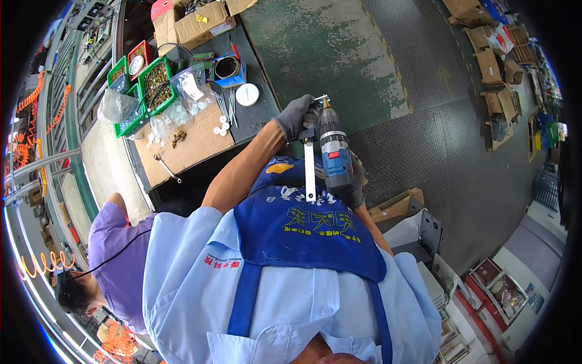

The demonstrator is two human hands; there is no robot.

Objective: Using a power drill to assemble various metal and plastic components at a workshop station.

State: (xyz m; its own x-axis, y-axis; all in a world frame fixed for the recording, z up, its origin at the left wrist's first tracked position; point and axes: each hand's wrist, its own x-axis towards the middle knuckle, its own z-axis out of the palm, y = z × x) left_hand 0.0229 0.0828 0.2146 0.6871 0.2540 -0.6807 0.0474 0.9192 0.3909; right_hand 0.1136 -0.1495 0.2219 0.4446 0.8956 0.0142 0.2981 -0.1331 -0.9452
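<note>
My left hand [296,119], in a grey glove, is closed around a black block [307,134] with a flat white bar [310,173] reaching back toward my apron. The bar has a hole near its free end. Beyond the fingers a small shiny metal piece [322,98] sticks out, close against the tip of a cordless drill [337,159]. Whether tip and piece touch, I cannot tell. My right hand [359,178], also gloved in grey, grips the drill from its right side; the drill body hides most of its fingers. The drill's chuck points away from me.
On the bench at left stand green bins [156,85] of small hardware, cardboard [200,136], white discs [222,128], a round white lid [247,94], a wrench [167,168] and an open carton [203,25]. A person in purple [121,255] is at lower left. Cartons [490,65] line the far right.
</note>
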